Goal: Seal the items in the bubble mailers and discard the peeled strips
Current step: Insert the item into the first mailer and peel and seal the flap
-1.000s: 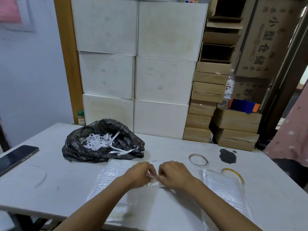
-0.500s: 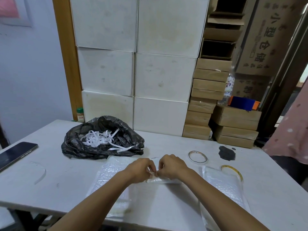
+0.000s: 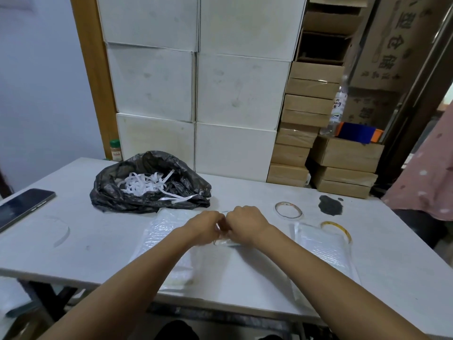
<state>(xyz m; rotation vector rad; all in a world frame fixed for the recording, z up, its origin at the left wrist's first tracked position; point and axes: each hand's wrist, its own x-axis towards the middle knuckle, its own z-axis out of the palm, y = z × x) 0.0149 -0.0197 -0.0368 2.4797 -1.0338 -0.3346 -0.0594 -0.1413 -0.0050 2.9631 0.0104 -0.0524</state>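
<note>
Two bubble mailers lie flat on the white table (image 3: 98,244). The left mailer (image 3: 166,239) has its long axis running from the near edge of the table toward the black bag (image 3: 117,197), and its far short end sits just beside the bag's crumpled rim. The right mailer (image 3: 323,256) lies well apart from it with its long axis also running near to far, its far end by a yellowish tape ring (image 3: 336,229). Between the mailers, the left hand (image 3: 207,228) and the right hand (image 3: 246,223) meet knuckle to knuckle. The fingers of both are curled in and pinch a small pale glossy piece (image 3: 226,242) that rests low against the table. Whether that piece is a flap or a strip cannot be told. The left forearm crosses the left mailer. The bag's mouth faces up and holds a tangle of white peeled strips (image 3: 144,184), one of them trailing over the rim toward the right. A second tape ring (image 3: 288,211) lies beyond the right mailer, beside a dark stain (image 3: 329,205). A phone (image 3: 22,207) rests at the table's left edge, screen up. White boxes (image 3: 240,94) and brown cartons (image 3: 306,111) are stacked behind the table.
</note>
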